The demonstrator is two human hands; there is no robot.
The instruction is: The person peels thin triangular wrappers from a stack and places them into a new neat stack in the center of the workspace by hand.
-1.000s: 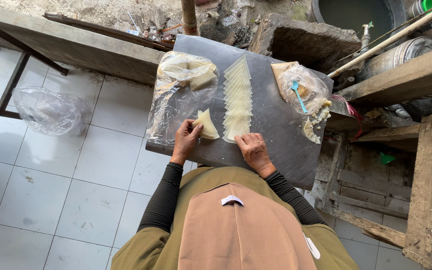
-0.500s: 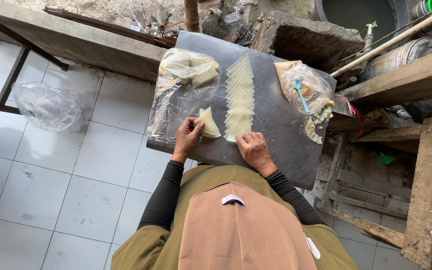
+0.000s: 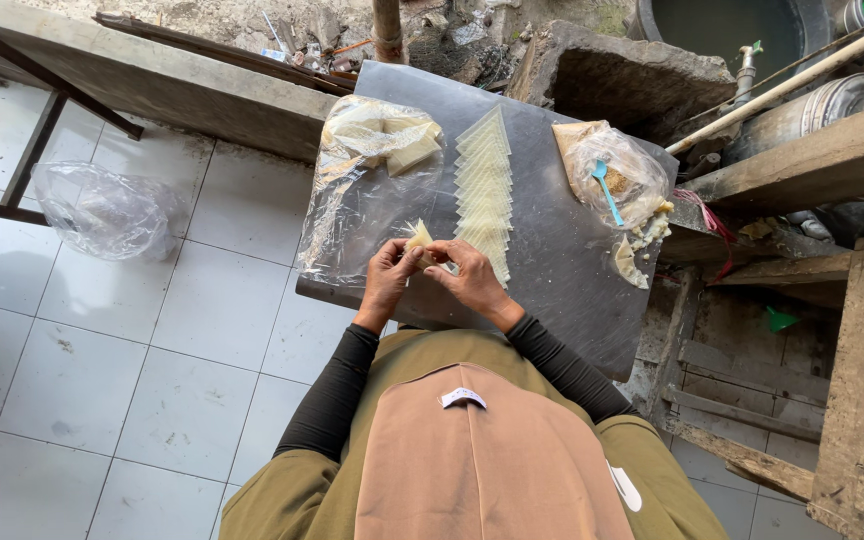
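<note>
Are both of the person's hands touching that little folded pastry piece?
Touching. The head view shows the left hand and the right hand meeting around the folded pastry piece, fingers pinching its lower edge, with no gap visible.

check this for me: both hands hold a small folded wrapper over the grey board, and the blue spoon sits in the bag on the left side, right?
Not quite. The head view shows the blue spoon in the bag on the board's right side, not the left. The rest holds: left hand and right hand hold the folded wrapper over the grey board.
</note>
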